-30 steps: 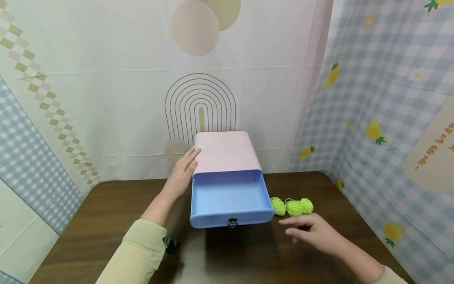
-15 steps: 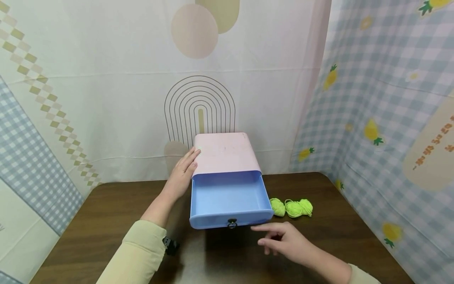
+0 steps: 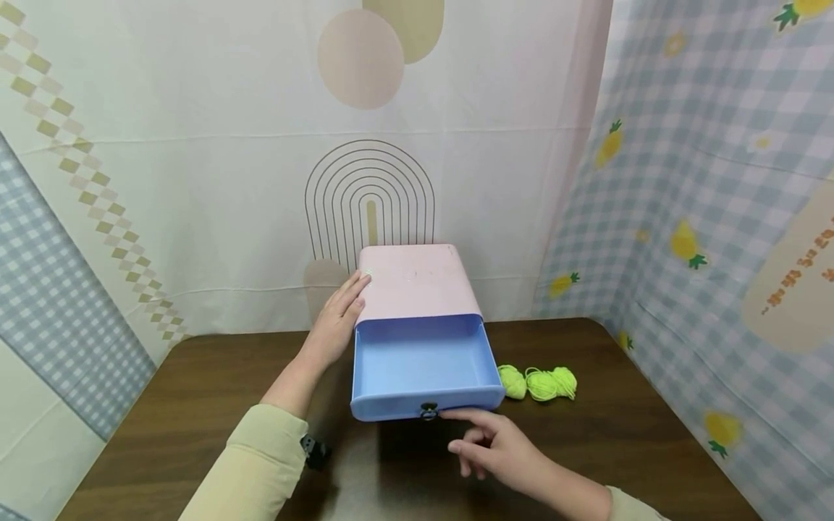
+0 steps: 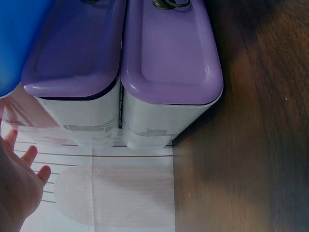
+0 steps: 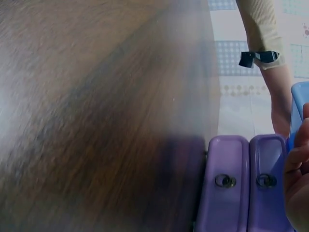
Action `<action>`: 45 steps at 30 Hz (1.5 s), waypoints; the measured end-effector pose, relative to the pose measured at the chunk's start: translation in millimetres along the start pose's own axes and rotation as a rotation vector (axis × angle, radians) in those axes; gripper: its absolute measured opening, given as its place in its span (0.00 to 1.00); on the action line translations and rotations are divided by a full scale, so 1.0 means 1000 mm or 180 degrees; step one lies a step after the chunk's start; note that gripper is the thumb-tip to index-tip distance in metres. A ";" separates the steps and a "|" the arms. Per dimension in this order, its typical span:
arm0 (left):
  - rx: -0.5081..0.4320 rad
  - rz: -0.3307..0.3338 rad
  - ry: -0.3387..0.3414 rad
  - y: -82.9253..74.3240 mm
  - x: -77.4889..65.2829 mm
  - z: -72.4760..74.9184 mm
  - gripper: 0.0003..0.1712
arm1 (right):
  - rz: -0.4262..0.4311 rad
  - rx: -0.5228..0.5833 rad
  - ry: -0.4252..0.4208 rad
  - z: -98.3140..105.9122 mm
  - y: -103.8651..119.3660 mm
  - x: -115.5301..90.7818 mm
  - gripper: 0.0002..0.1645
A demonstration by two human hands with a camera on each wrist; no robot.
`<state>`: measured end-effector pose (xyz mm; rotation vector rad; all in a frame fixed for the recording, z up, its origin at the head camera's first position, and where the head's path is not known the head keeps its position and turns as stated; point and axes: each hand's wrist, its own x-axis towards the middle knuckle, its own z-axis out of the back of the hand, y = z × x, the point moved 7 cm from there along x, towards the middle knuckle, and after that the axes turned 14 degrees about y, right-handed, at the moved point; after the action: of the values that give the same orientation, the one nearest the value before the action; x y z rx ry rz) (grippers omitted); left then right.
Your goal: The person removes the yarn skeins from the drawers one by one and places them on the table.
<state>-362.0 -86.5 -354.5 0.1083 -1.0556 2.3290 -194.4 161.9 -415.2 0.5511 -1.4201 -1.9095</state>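
Note:
A pink-topped drawer unit (image 3: 417,282) stands against the back wall with its blue drawer (image 3: 394,407) pulled out, bare inside. My left hand (image 3: 334,322) rests along the unit's left side, fingertips over its top edge. In front, my right hand (image 3: 502,447) holds its index finger out straight at the drawer's dark ring pull (image 3: 428,412); the other fingers are loosely bent. Below the blue drawer, the left wrist view shows a purple drawer (image 4: 77,53) and a lighter purple drawer (image 4: 171,53), both pushed in. The right wrist view shows their ring pulls (image 5: 225,181).
Several small balls of bright green yarn (image 3: 550,384) lie on the brown wooden table (image 3: 221,405), right of the drawer. A patterned cloth (image 3: 215,217) hangs behind the unit, and a checked cloth (image 3: 677,181) hangs along the right side.
My right hand has moved left from beside the yarn to the blue drawer's ring pull. The left hand stays on the unit, and the drawer remains pulled out.

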 end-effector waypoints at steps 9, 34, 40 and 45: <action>0.0014 -0.0020 -0.0008 -0.002 0.000 0.001 0.29 | -0.0099 0.0067 -0.0138 -0.007 0.004 0.012 0.25; 0.0024 -0.0034 -0.0006 -0.001 0.001 0.001 0.28 | -0.0378 0.0114 -0.0964 -0.004 0.009 0.025 0.20; 0.0010 -0.0044 0.0005 -0.001 0.001 0.001 0.28 | -0.0410 0.0093 -0.0988 0.001 0.009 0.033 0.19; -0.0006 -0.0048 0.0014 -0.002 0.001 0.001 0.28 | -0.0361 0.0104 -0.1086 0.007 0.009 0.042 0.18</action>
<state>-362.0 -85.6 -352.2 0.1098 -1.0513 2.3137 -225.3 134.5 -402.1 0.3365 -1.6649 -2.1503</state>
